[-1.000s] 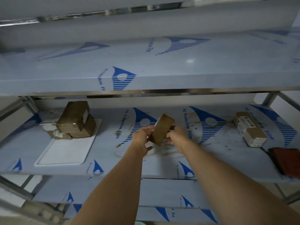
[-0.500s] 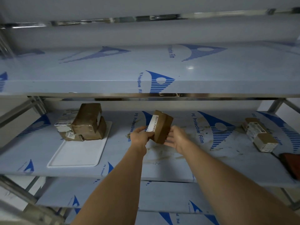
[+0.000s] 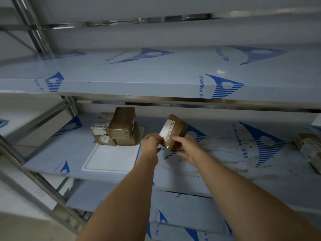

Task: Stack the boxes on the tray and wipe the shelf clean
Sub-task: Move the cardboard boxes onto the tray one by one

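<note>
Head view: brown box (image 3: 175, 132) held tilted above shelf (image 3: 225, 164) middle, gripped by left hand (image 3: 150, 145) and right hand (image 3: 188, 150). Stacked boxes (image 3: 119, 128) at tray (image 3: 111, 159) far edge; another box (image 3: 309, 146) at shelf right edge.

The light is dim, cool and bluish. A small bright glare spot lies on the upper shelf (image 3: 173, 70) toward its right end; its metal front edge glints. Beneath it the middle shelf (image 3: 225, 153) lies in soft shade. Straight rails bow near the frame's borders, and the box (image 3: 308, 150) at the right end is smeared.
</note>
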